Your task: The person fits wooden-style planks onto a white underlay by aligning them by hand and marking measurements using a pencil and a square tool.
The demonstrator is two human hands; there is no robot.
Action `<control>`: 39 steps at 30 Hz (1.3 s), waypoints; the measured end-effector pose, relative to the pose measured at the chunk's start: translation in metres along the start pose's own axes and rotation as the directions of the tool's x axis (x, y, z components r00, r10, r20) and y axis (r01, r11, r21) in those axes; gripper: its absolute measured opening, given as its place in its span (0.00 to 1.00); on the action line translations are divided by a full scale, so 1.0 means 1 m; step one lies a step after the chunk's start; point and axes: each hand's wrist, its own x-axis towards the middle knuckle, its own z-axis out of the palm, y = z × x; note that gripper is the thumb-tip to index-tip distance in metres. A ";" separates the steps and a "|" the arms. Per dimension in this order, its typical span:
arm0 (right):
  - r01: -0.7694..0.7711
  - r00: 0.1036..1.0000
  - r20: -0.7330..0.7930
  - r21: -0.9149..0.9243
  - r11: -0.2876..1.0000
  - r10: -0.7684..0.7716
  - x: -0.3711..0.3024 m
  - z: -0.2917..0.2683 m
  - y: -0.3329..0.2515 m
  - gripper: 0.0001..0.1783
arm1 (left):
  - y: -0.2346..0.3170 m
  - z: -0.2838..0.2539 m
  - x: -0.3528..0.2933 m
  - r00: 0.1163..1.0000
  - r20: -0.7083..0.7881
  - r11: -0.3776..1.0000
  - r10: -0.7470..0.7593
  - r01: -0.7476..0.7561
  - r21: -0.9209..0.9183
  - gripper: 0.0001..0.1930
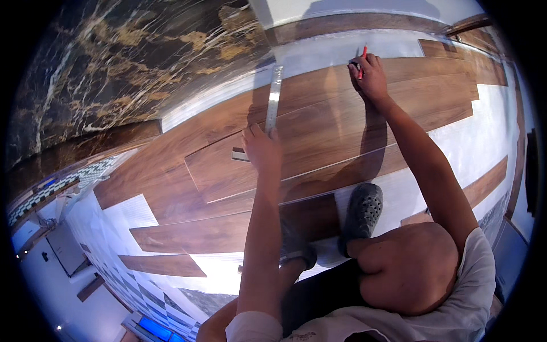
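My left hand (261,149) is closed over the corner of a metal try square (274,100), pressing it against a brown wood-look floor plank (319,134). The square's ruled blade points away from me, past the far edge of the planks; its short stock shows left of my fingers. Farther off to the right, my right hand (371,78) grips a slim red pencil or marker (363,61), with one tip pointing up and away. That hand is above the far plank edge, close to the pale strip of underlay (325,54).
A dark marbled panel with gold and white veins (154,62) stands at the far left. Loose plank pieces (162,265) lie on white underlay at the near left, another (487,182) to the right. My grey clog (364,211) is beside the planks. A skirting strip (353,24) runs along the far wall.
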 end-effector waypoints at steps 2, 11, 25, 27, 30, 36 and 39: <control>-0.002 1.000 -0.004 0.013 1.000 0.002 0.000 -0.001 -0.001 0.10 | 0.008 0.002 0.003 0.999 0.026 0.999 -0.033 0.033 -0.005 0.22; 0.034 0.999 -0.029 0.017 0.999 -0.034 -0.002 0.001 0.012 0.11 | 0.059 0.004 -0.008 0.997 0.072 0.998 -0.030 0.034 -0.055 0.17; 0.045 0.999 -0.022 0.031 0.998 -0.044 0.002 0.007 0.017 0.12 | 0.076 0.048 -0.014 0.986 -0.163 0.993 -0.013 -0.007 -0.122 0.19; 0.043 0.999 -0.024 0.029 0.999 -0.042 0.002 0.007 0.018 0.12 | 0.074 0.050 -0.014 0.988 -0.155 0.991 -0.006 -0.014 -0.130 0.19; 0.038 0.999 -0.015 0.012 0.999 -0.038 0.001 0.008 0.019 0.12 | 0.074 0.051 -0.014 0.989 -0.145 0.991 0.001 -0.020 -0.131 0.20; 0.005 1.000 0.016 0.018 1.000 -0.005 0.002 0.007 0.015 0.14 | 0.071 0.049 -0.013 0.989 -0.142 0.992 0.035 -0.051 -0.111 0.22; 0.040 0.999 -0.018 0.004 0.999 -0.040 0.002 0.005 0.016 0.14 | 0.074 0.043 -0.014 0.995 -0.102 0.994 0.010 -0.021 -0.109 0.22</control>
